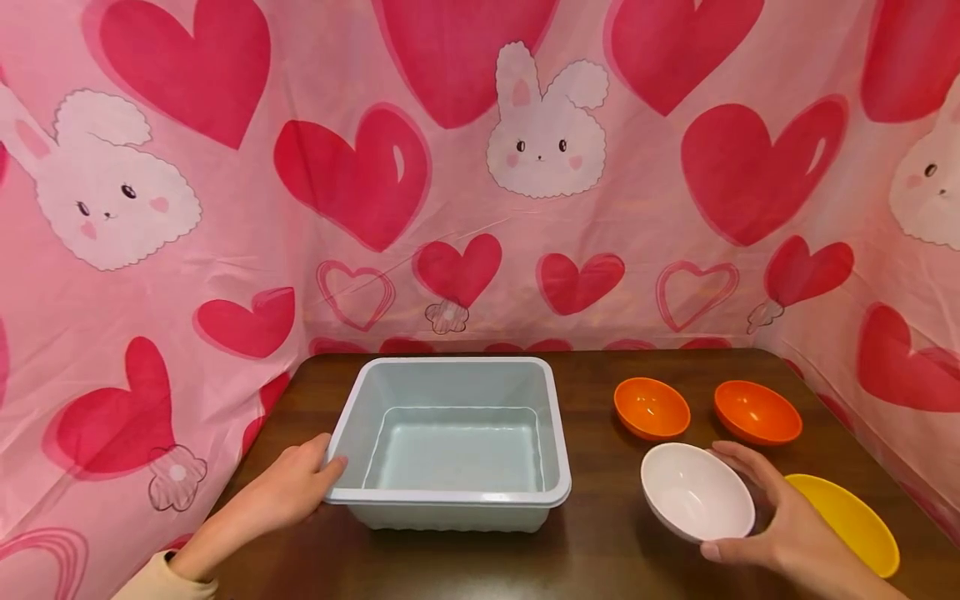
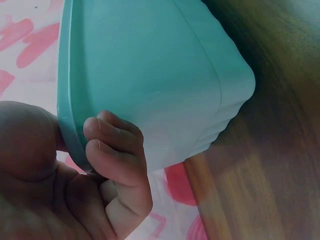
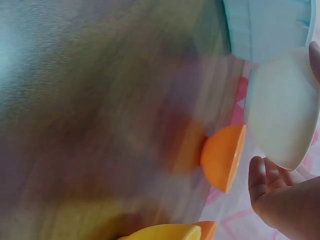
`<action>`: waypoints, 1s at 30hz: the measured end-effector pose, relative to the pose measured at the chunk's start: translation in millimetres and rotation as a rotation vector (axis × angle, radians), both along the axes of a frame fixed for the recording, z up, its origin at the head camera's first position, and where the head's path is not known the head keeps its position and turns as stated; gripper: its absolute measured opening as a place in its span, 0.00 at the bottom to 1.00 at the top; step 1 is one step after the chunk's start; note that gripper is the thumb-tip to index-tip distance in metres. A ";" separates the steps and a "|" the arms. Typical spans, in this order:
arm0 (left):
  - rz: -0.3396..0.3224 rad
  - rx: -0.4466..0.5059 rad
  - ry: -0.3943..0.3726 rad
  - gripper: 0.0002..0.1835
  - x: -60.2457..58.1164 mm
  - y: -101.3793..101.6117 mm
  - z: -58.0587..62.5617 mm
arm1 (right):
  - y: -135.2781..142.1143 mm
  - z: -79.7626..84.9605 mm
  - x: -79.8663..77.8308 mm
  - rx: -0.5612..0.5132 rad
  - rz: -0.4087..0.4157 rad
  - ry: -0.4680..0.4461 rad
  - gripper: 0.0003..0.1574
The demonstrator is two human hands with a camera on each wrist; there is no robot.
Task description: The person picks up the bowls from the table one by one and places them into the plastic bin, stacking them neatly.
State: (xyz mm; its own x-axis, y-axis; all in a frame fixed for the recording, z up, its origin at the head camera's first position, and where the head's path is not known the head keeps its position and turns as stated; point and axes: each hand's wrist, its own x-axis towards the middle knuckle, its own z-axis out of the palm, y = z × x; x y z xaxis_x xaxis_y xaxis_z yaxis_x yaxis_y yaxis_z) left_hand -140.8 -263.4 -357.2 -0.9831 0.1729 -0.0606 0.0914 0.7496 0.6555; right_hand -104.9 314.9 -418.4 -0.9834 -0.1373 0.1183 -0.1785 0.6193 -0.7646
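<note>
A pale blue-grey plastic basin (image 1: 450,497) stands on the table, its inside bare. At its near left corner my left hand (image 1: 297,482) grips the rim, thumb over the top; in the left wrist view the curled fingers (image 2: 117,162) lie against the outer wall. To the right of the basin, a white bowl (image 1: 697,493) is held by my right hand (image 1: 783,521), thumb at the near side and fingers at the far side. The right wrist view shows this bowl (image 3: 282,110) raised off the tabletop, its mouth tilted.
Two orange bowls (image 1: 652,408) (image 1: 757,412) stand behind the white one. A yellow dish (image 1: 847,521) sits at the right, partly hidden by my right forearm. Pink heart-and-rabbit cloth (image 1: 465,208) hangs around the brown wooden table (image 1: 592,550).
</note>
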 end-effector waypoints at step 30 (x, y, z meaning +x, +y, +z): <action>0.022 0.029 0.004 0.10 1.4 3.5 -2.6 | -30.8 57.1 -23.6 -0.099 0.089 0.070 0.63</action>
